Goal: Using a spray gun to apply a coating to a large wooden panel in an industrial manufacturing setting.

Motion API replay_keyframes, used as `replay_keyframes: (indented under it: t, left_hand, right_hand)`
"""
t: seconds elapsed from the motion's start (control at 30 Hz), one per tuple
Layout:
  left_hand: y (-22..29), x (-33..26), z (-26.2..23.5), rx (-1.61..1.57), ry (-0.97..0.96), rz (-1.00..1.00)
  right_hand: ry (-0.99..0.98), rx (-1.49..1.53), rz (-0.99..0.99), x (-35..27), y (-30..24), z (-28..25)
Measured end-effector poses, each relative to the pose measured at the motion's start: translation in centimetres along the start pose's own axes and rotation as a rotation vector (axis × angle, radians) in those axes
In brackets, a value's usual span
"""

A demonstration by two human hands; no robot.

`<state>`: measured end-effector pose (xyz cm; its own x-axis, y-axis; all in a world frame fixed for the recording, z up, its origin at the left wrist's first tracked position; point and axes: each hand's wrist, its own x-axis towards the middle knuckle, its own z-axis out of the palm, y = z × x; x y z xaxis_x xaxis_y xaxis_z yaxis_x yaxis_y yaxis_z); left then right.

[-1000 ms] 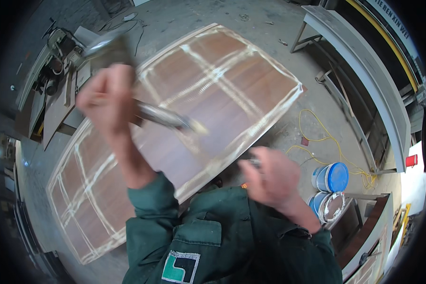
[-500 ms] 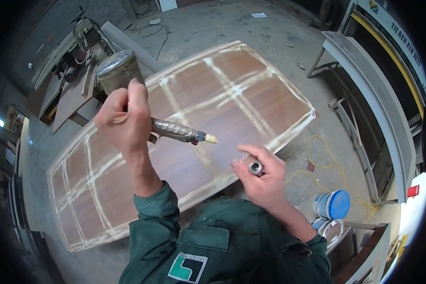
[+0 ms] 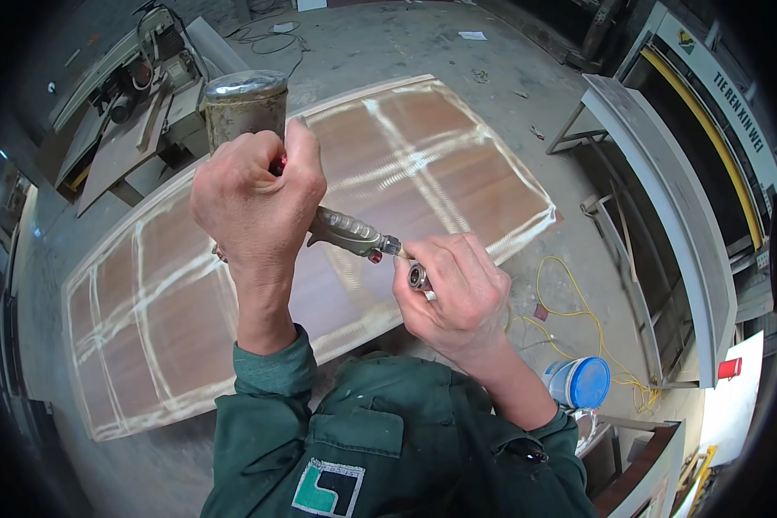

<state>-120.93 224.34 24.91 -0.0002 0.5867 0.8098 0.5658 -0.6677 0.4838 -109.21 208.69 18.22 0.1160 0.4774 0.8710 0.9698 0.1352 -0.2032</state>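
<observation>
My left hand (image 3: 255, 194) is closed round the upper part of a spray gun (image 3: 350, 233), whose grip points toward my right hand. A dull metal paint cup (image 3: 246, 108) with a shiny lid rises just beyond my left knuckles. My right hand (image 3: 457, 289) is curled round a metal hose coupling (image 3: 418, 277) with its round opening showing. Its thumb and forefinger are at the pale fitting on the end of the grip and hide most of it. Below both hands lies a large brown panel (image 3: 457, 207) with whitish sprayed bands along its edges and across it.
A long grey bench (image 3: 656, 164) stands at the right. Near it are a blue-lidded bucket (image 3: 590, 382) and a yellow hose (image 3: 578, 304) on the floor. Machinery with a work table (image 3: 129, 160) is at the far left. A paper sheet (image 3: 472, 35) lies on the far floor.
My left hand has moved right with the spray gun. My right hand has shifted left and up, its fingers now at the end of the grip, where there was a gap before.
</observation>
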Motion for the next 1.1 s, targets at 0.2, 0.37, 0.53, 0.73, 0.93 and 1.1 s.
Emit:
replay_keyframes:
  t: [0.2, 0.37, 0.53, 0.73, 0.93, 1.1]
  left_hand:
    - [0.7, -0.1, 0.0, 0.071, -0.107, 0.037]
    - [0.8, -0.2, 0.6, 0.088, -0.176, 0.084]
    - [1.2, -0.5, 0.9, 0.006, -0.223, 0.083]
    - [2.0, -0.7, 0.9, -0.031, -0.153, 0.174]
    - [2.2, -1.1, 0.5, -0.014, -0.078, 0.283]
    - [2.7, -0.8, 0.4, -0.043, -0.063, 0.334]
  right_hand:
    - [-0.189, 0.34, 0.283, -0.6, 0.6, -1.4]
    - [-0.391, 0.543, 0.682, -0.4, 1.1, -2.4]
    - [-0.369, 0.587, 0.568, -0.5, 1.9, -3.0]
    - [-0.274, 0.272, 0.132, -1.0, 1.3, -3.5]
    - [-0.377, 0.481, 0.327, -0.1, 1.4, -4.3]
    - [-0.392, 0.501, 0.366, -0.5, 2.4, -4.3]
